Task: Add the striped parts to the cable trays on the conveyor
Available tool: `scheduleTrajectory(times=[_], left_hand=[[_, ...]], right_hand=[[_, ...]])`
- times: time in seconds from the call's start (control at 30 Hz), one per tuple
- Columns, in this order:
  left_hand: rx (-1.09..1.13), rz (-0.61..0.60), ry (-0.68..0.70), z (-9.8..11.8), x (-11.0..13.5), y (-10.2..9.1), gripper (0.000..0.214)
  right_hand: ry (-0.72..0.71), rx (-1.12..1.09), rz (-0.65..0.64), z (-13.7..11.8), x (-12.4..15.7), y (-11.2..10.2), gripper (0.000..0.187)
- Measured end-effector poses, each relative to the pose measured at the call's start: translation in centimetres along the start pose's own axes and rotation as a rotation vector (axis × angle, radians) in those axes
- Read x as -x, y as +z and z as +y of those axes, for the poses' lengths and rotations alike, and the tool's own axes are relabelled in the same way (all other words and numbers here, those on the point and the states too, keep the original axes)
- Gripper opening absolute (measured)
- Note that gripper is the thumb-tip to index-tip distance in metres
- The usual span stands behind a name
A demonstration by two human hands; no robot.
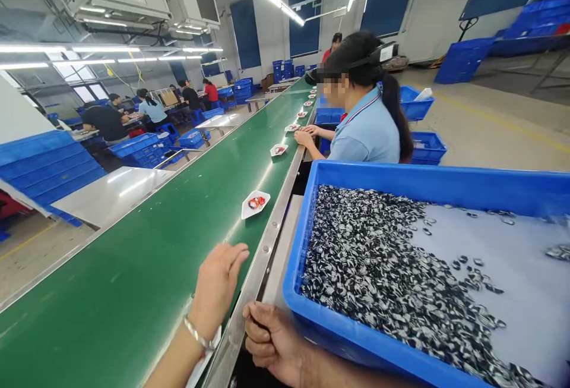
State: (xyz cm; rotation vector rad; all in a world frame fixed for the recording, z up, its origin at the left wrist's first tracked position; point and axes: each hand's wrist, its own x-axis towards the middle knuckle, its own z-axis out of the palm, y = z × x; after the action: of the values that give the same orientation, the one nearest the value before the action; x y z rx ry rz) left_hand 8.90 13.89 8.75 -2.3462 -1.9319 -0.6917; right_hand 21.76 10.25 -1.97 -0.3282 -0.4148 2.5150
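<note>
My left hand (218, 284) reaches over the green conveyor belt (146, 257), fingers together and stretched flat, holding nothing that shows; a white tray edge lies under the wrist. My right hand (271, 340) rests at the belt's metal rail (262, 251) beside the blue bin (303, 245), fingers curled in a pinch on something I cannot make out. The bin holds a heap of small black-and-white parts (378, 257). A white tray (255, 203) with red and black pieces sits on the belt ahead of my left hand.
More white trays (278, 150) ride further along the belt. A co-worker in a light blue shirt (365, 129) sits at the rail with hands at the belt. Blue crates (427, 147) stand behind; other people sit at tables on the left.
</note>
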Motion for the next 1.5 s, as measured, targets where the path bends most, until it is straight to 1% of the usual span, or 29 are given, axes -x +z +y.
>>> scheduleTrajectory(times=[0.07,0.13,0.2,0.27,0.33,0.4,0.57,0.63,0.7,0.77,0.87,0.93,1.0,1.03,1.1,1.17,1.23,1.27,1.33,1.5], left_hand=[[-0.147,-0.138,-0.077,-1.1,-3.6,0.2,0.031],[-0.221,-0.207,-0.117,-2.1,-6.7,0.8,0.033],[-0.251,-0.226,-0.149,-2.8,-9.1,1.7,0.03],[-0.292,-0.225,-0.19,-3.1,-10.6,2.7,0.027],[-0.336,-0.215,-0.229,-3.2,-11.4,3.7,0.026],[-0.377,-0.208,-0.258,-3.2,-11.8,4.6,0.026],[-0.44,-0.254,-0.285,-3.5,-11.6,6.5,0.03],[-0.461,-0.271,-0.285,-3.8,-11.4,6.9,0.029],[-0.48,-0.272,-0.279,-3.9,-11.1,6.8,0.03],[-0.496,-0.255,-0.262,-3.7,-10.5,6.0,0.031],[-0.51,-0.211,-0.23,-2.5,-8.6,3.5,0.034],[-0.502,-0.172,-0.18,-1.0,-6.2,1.9,0.035],[-0.472,-0.112,-0.064,0.6,-2.8,1.0,0.032],[-0.439,-0.096,0.018,1.4,-0.8,1.1,0.029],[-0.39,-0.02,0.123,2.7,3.4,2.1,0.025],[-0.355,0.038,0.174,3.4,7.0,3.9,0.019],[-0.338,0.11,0.162,3.6,9.3,5.6,0.024],[-0.327,0.143,0.154,3.5,9.9,6.3,0.027],[-0.287,0.207,0.151,3.2,10.4,7.2,0.03],[-0.132,0.363,0.221,2.4,10.1,7.9,0.031]], right_hand=[[0.001,-0.009,-0.006,0.0,-0.1,-0.2,0.022],[0.022,-0.021,-0.02,0.0,-0.3,-0.4,0.023],[0.044,-0.022,-0.053,0.0,-0.7,-0.8,0.024],[0.048,-0.021,-0.092,0.0,-1.0,-1.1,0.025],[0.026,-0.027,-0.115,0.0,-1.2,-1.2,0.024],[0.012,-0.044,-0.114,-0.1,-1.2,-1.3,0.023],[0.035,-0.074,-0.097,-0.3,-0.9,-1.0,0.022],[0.039,-0.082,-0.107,-0.4,-0.8,-0.9,0.022],[0.037,-0.093,-0.103,-0.5,-0.8,-0.7,0.023],[0.022,-0.107,-0.063,-0.6,-0.7,-0.4,0.024],[-0.013,-0.118,0.033,-0.6,-0.6,0.3,0.026],[-0.047,-0.119,0.085,-0.4,-0.6,0.7,0.028],[-0.098,-0.143,0.118,-0.2,-0.6,0.7,0.029],[-0.122,-0.175,0.126,-0.1,-0.7,0.7,0.029],[-0.124,-0.246,0.127,0.0,-0.8,0.5,0.026],[-0.082,-0.307,0.11,-0.1,-0.9,0.3,0.023],[-0.051,-0.35,0.079,-0.2,-0.9,0.2,0.023],[-0.051,-0.379,0.067,-0.2,-0.9,0.2,0.023],[-0.062,-0.421,0.056,-0.3,-0.8,0.3,0.019],[-0.049,-0.475,0.143,-0.3,-0.6,0.5,0.012]])
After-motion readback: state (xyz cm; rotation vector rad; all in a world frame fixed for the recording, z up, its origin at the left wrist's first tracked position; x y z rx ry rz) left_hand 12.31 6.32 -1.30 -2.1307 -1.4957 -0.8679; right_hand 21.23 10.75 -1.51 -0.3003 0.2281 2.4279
